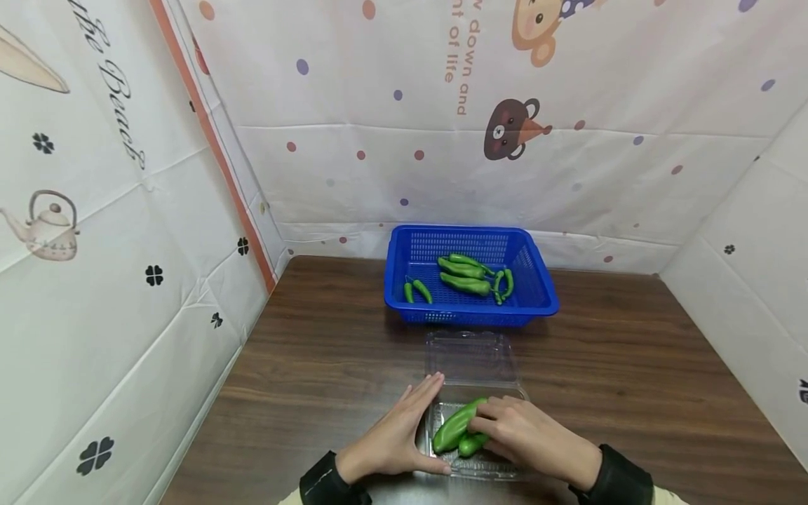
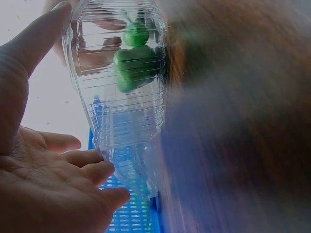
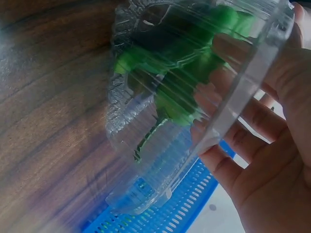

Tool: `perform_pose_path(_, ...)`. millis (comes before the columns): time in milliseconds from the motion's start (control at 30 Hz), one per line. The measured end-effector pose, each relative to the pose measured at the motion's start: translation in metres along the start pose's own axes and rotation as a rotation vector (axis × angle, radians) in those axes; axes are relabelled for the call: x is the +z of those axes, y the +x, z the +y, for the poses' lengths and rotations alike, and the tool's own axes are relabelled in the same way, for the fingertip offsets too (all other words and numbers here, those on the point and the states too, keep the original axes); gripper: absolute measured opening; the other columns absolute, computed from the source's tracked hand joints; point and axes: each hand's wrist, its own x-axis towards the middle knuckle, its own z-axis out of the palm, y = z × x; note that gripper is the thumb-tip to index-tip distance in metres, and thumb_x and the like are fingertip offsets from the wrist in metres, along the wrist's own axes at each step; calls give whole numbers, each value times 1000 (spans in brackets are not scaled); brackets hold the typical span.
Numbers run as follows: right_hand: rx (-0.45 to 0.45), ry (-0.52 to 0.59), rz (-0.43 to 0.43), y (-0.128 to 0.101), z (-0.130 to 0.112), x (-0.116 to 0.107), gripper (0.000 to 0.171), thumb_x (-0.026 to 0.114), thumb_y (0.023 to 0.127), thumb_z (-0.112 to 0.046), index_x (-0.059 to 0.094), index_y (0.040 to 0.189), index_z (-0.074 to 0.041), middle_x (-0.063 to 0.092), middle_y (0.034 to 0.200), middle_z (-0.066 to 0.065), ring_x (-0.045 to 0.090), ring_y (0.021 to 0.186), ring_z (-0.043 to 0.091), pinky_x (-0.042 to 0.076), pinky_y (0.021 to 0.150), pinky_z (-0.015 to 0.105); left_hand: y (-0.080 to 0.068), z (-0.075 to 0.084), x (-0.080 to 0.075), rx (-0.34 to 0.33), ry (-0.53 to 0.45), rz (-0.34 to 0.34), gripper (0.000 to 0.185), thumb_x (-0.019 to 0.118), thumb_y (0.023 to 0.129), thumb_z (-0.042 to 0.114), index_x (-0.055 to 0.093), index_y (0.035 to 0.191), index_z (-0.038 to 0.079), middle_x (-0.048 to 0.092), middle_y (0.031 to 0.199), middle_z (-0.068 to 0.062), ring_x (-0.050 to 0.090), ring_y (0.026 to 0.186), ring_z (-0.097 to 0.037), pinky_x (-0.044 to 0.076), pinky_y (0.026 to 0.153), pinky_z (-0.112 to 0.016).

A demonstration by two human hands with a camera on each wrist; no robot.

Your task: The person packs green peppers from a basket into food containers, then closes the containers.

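Clear plastic clamshell box, hinged lid lying open and flat on the far side, sits on the dark wood-grain table directly under both hands. Two glossy green peppers lie in the near tray half, side by side; the left wrist view shows them through the ribbed wall, the right wrist view likewise. Left hand rests with fingers straight and together against the tray's left wall, thumb along the near edge, steadying rather than gripping; palm seen open beside the box. Right hand lies over the tray from the right, fingertips touching the larger pepper, fingers only gently bent; whether they pinch it or merely press it down cannot be told. Just beyond the lid, farther from the hands, stands a blue perforated plastic basket holding several more green peppers, large and small. Judgement: the step in hand looks like seating peppers into the tray. The next move likely calls for lifting the right hand clear and reaching past the lid to the basket, or folding the lid toward the hands, while the left keeps the light box from sliding.
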Motion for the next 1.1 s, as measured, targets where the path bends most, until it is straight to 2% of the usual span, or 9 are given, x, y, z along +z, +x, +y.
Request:
perform_pose_path(267,-10,4,15,1,-1,1,30,87,82,-18,71,106,-22,64,101,-11,62,90,3,55,76,26,0,0,-1,0,-5,-4,128,87,76,56,7,166,11,15,171,-11,21,155,-35,21,119,-63)
perform_pose_path(633,-19,-15,32,2,-2,1,29,88,81,-18,71,104,-22,64,100,-11,61,89,2,55,75,25,-1,0,0,-4,10,7,128,87,75,56,11,165,7,17,170,-15,21,154,-35,23,119,-63)
perform_pose_path(867,20,58,47,1,0,-2,29,86,83,-17,71,107,-23,64,103,-12,62,93,2,54,81,26,-2,0,0,12,9,29,129,87,75,57,10,166,8,15,170,-11,22,154,-36,24,118,-65)
perform_pose_path(967,32,55,64,2,3,-6,29,87,82,-18,71,106,-22,61,98,-11,59,86,3,53,78,25,-3,0,0,13,-8,33,127,85,77,56,9,166,9,14,171,-10,21,154,-36,22,118,-65)
perform_pose_path(1100,25,-12,91,7,9,-12,28,89,80,-19,71,101,-21,55,90,-11,53,78,4,49,69,24,-2,-1,-1,0,-34,55,119,81,83,56,9,166,10,13,171,-8,20,155,-35,20,120,-62)
